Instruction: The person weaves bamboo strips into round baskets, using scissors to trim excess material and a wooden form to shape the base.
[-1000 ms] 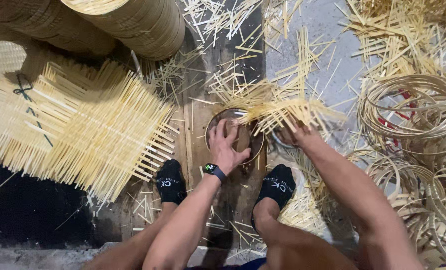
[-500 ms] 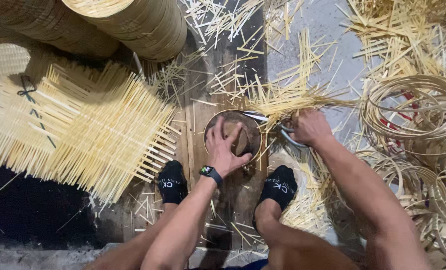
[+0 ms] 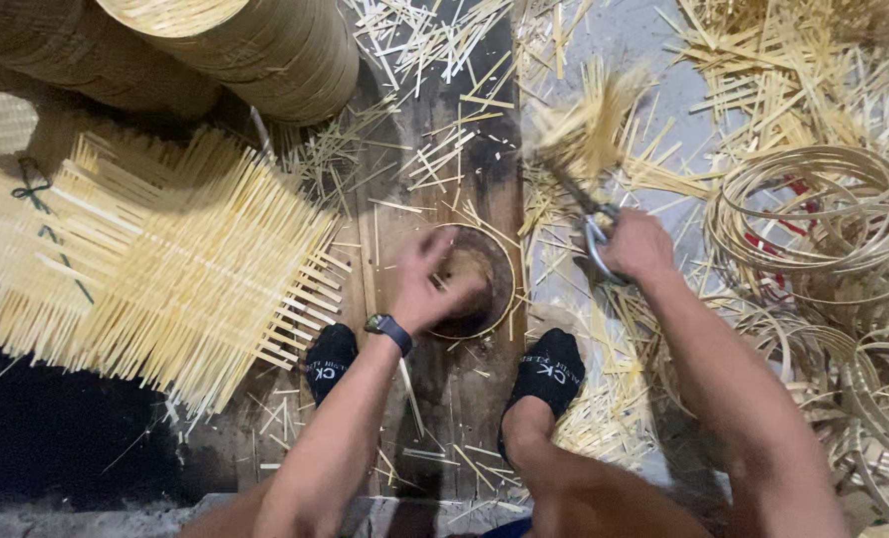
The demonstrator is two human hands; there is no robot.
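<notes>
Left hand (image 3: 426,287) is lying loosely spread on the round wooden mould (image 3: 476,282), grasping nothing. Right of the mould, right hand (image 3: 635,245) is gripping scissors (image 3: 594,234), lifting a blurred bundle of bamboo strips (image 3: 589,130) beyond it.

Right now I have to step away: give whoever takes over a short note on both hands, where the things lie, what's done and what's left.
Left hand: pressed on the small round woven piece on the wooden board, between the feet.
Right hand: gripping scissors, held to the right of the piece; blades blurred.
Done: no loose strip ends stick out around the round piece's rim.
Left: cannot tell whether the rim is fully trimmed; woven mat and coiled hoops lie untouched.
</notes>
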